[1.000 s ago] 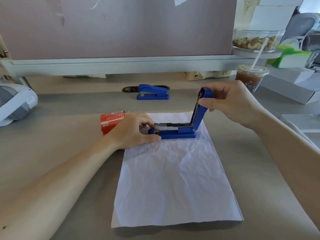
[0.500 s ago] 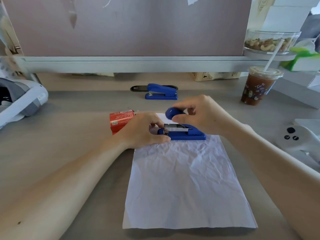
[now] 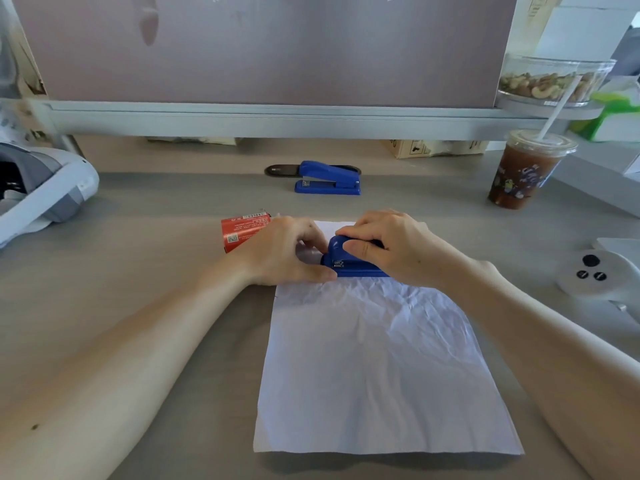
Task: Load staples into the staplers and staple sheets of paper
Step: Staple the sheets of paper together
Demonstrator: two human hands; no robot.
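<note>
Grey desk (image 3: pixel 138 237) under a mauve partition (image 3: pixel 277 46) with a pale rail along its foot. Crumpled white sheet of paper (image 3: pixel 374 368) lying flat at centre, long axis running from 6 to 12 o'clock, far edge tucked beneath the hands.

Blue stapler (image 3: pixel 349 261) sitting on the far end of the sheet, long axis lying 9 to 3 o'clock, mouth end with its metal face pointing toward 9, top arm folded down onto the base. Left hand (image 3: pixel 284 252) at 9 o'clock of it, curled, thumb pressed along the near edge of the base at the mouth end, fingers bent over toward the nose; contact of those fingertips with the stapler hidden. Right hand (image 3: pixel 391 247) draped over the top from 3 o'clock, clamped on the stapler: thumb lying across the near side of the top arm, fingers wrapped over its far side, rear of the body covered by the palm.

Red staple box (image 3: pixel 244 232) just beyond the left hand at about 10 o'clock, partly hidden by the knuckles. Second blue stapler (image 3: pixel 327 178) well apart at 12 o'clock, closed, long axis also 9 to 3, mouth toward 9. Iced drink cup (image 3: pixel 526 171) with straw at 2 o'clock; clear tub of nuts (image 3: pixel 550 81) on the rail above it. White headset (image 3: pixel 38 192) at 10 o'clock, white controller (image 3: pixel 599 275) at 3 o'clock.
</note>
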